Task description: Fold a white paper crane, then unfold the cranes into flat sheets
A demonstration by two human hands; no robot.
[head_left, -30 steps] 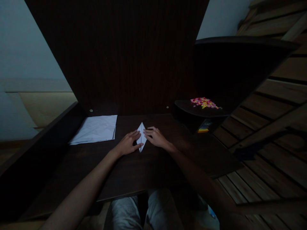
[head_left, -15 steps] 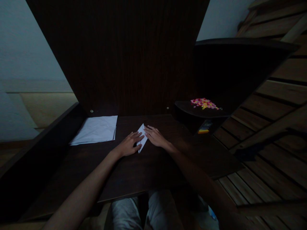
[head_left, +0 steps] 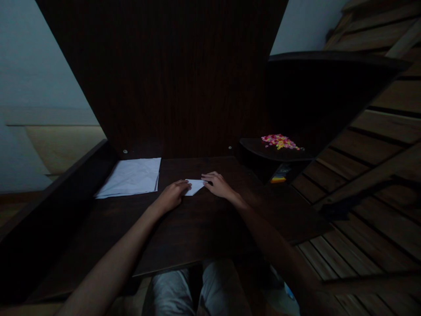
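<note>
A small piece of folded white paper is at the middle of the dark wooden desk, its long side running left to right. My left hand grips its left end, fingers closed over the edge. At the right end, the fingertips of my right hand pinch the narrow corner. The undersides of both hands and the paper's lower layers are hidden.
A stack of white paper sheets lies at the desk's back left. On a low corner shelf at right sits a heap of small pink, red and yellow pieces. Below it is a yellow-and-dark item. Wooden slats stand at right.
The folded paper has turned from an upright diamond to lying sideways. Both hands have shifted from pressing flat on it to gripping its two ends, my left hand moving slightly left.
</note>
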